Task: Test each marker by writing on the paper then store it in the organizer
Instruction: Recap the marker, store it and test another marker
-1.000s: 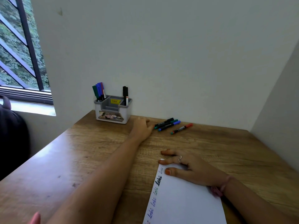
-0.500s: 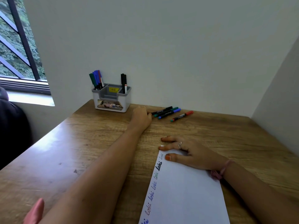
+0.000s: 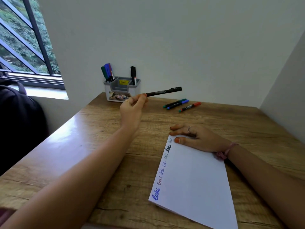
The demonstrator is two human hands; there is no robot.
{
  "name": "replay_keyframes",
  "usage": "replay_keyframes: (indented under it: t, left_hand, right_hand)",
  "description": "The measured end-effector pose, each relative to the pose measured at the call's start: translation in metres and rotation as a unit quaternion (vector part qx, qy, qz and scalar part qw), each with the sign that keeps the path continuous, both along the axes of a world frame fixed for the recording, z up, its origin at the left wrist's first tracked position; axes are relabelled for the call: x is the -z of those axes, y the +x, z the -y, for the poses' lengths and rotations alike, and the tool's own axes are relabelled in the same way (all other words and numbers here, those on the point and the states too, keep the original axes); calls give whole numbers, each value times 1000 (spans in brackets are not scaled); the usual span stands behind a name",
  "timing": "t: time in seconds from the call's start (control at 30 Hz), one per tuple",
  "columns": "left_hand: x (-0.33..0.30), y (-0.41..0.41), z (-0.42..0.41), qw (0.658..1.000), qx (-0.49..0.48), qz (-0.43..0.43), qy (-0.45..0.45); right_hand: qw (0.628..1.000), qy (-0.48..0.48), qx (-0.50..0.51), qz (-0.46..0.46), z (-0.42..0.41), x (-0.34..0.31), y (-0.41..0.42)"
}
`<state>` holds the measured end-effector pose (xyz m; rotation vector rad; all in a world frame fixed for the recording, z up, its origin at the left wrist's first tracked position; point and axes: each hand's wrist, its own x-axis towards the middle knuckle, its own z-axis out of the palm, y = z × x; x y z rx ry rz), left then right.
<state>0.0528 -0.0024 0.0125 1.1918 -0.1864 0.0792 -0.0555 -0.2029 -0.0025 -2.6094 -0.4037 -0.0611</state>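
Head view: a black capped felt marker [image 3: 164, 91] is pinched at one end by the curled fingers [image 3: 141, 97] of the left hand [image 3: 132, 111], raised above the wooden surface [image 3: 102, 129], in front of the grey-and-white plastic organizer [image 3: 122, 90]. The white paper sheet [image 3: 194, 182] is pressed down by the right hand [image 3: 196, 138], fingers straight. Three capped markers [image 3: 180, 104] lie on the surface beyond it.

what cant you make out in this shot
All in the head view:
- Black marker: print too small; grip end hidden inside left hand.
- Organizer: label blurred; stored markers' lower halves behind its walls.
- Paper: near corner cut off by bottom edge; right hand covers far corner.
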Motion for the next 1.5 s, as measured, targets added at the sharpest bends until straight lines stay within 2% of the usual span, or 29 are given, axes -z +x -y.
replay_keyframes:
  t: [0.1, 0.17, 0.3, 0.4, 0.43, 0.5, 0.63, 0.73, 0.8, 0.87, 0.9, 1.0, 1.13, 1.27, 1.37, 1.5]
  left_hand:
    - [-5, -14, 0, 984, 110, -56, -125]
    - [-10, -18, 1, 971, 163, -78, -154]
    - [-20, -16, -2, 940, 229, -108, -227]
    - [-23, -17, -2, 937, 264, -119, -195]
    - [-24, -19, 0, 936, 284, -122, -166]
    - [-25, -26, 3, 930, 328, -127, -106]
    - [-21, -33, 9, 914, 379, -135, -60]
    - [-20, -34, 11, 916, 380, -123, -26]
    - [-21, -36, 10, 915, 383, -96, 85]
    - [-22, -41, 8, 883, 418, -64, 205]
    - [-23, -45, 8, 866, 438, -52, 236]
    - [-25, -55, 11, 855, 455, -41, 245]
    - [-19, -61, 17, 869, 378, 61, 315]
    - [-16, -63, 22, 889, 363, 92, 262]
    - [-16, -64, 23, 896, 357, 108, 239]
    - [-15, -64, 20, 886, 377, 120, 240]
  right_hand:
    - [997, 72, 13, 27, 2, 1, -1]
    - [980, 194, 45, 15, 2, 1, -1]
    - [899, 410, 144, 58, 0, -13, 4]
    - [827, 541, 137, -67, 0, -27, 4]
    - [817, 552, 116, -122, -3, -31, 1]
    - [821, 534, 81, -185, -9, -31, -2]
    - [808, 544, 45, -222, -20, -26, -5]
    - [802, 562, 79, -186, -24, -27, -7]
    - [809, 564, 113, -119, -24, -30, -8]
    - [835, 527, 144, -58, -23, -33, -9]
    - [849, 504, 155, -38, -23, -34, -9]
    - [871, 469, 149, -12, -24, -33, -9]
    - [866, 489, 103, 14, -28, -29, -7]
    - [850, 524, 36, 40, -36, -28, -7]
    - [844, 534, 30, 53, -35, -28, -6]
    - [860, 504, 22, 68, -32, -32, -7]
